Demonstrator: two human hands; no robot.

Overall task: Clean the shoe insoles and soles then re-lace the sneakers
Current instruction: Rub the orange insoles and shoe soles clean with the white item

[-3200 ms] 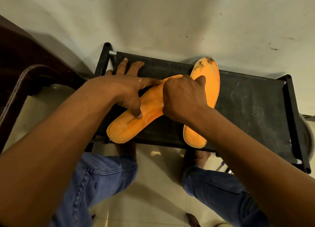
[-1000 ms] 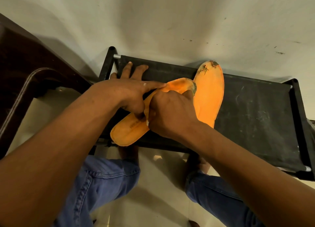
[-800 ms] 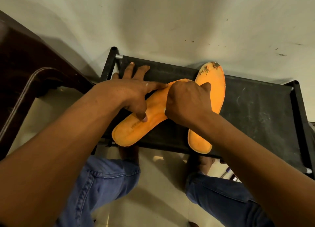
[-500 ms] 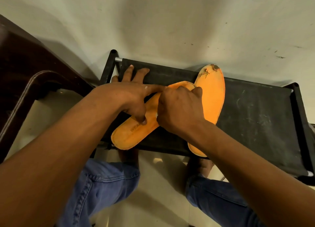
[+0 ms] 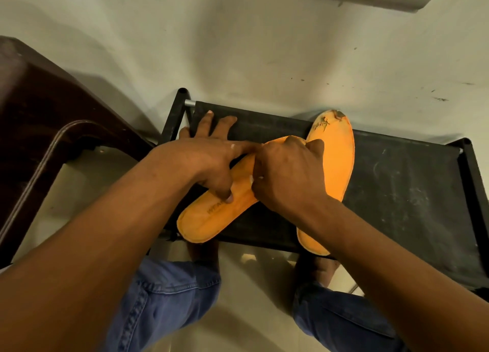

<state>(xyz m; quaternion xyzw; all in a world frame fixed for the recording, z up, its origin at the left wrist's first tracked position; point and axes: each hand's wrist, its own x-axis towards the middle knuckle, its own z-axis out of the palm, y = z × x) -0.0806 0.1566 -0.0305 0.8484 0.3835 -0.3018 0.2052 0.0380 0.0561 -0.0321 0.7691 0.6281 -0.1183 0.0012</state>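
Two insoles on the rack by the wall.
The left insole lay slanted, its tip over the right insole; both lay on the rack, a chair to its left.

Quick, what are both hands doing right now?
Left hand: open, fingers spread, pressing down the slanted insole.
Right hand: curled on that insole; what it grips cannot be told.

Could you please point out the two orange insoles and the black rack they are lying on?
Angled insole [image 5: 211, 219]: head view, on its heel end near the printed text.
Upright insole [image 5: 337, 153]: head view, on its forefoot.
Black rack [image 5: 402, 193]: head view, on bare fabric right of the insoles.
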